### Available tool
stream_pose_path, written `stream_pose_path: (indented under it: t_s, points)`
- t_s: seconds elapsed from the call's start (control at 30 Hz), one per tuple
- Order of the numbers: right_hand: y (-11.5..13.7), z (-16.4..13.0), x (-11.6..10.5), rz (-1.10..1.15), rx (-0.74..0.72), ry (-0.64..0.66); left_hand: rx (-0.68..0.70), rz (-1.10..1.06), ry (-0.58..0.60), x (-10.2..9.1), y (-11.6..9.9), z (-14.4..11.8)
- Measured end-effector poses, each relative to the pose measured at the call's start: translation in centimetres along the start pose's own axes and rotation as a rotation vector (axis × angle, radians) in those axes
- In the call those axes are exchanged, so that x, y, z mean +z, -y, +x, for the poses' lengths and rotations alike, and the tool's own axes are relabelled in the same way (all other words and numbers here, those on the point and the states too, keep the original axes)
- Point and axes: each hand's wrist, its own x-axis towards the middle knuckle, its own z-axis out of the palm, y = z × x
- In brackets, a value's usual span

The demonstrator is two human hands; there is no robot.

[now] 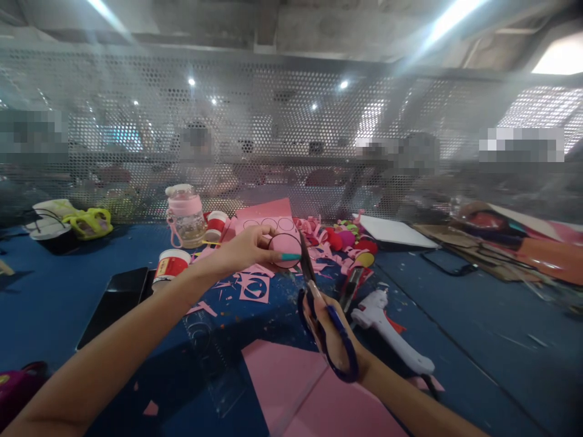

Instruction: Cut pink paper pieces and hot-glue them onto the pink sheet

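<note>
My left hand pinches a small pink paper circle with a dark drawn outline, held up above the blue table. My right hand grips blue-handled scissors with the blades pointing up, their tips touching the circle's right edge. Below the hands lie pink paper offcuts with round holes and a large pink sheet at the near edge.
A white glue gun lies right of the scissors. A pink bottle, two red-and-white cups, a black tablet, a pink sheet with drawn circles and coloured craft scraps surround them. A perforated screen closes the far side; people sit behind it.
</note>
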Motion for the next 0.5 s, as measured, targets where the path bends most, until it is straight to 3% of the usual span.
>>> stream_pose_path:
  t_s: [0.13,0.5]
  points:
    - [0.12,-0.1,-0.01,-0.02,-0.006,0.02,0.044,-0.02,-0.049,-0.03,0.35,0.27]
    - [0.72,-0.15,0.01,-0.128,-0.081,0.028,0.047,0.012,0.039,-0.11,0.3,-0.14]
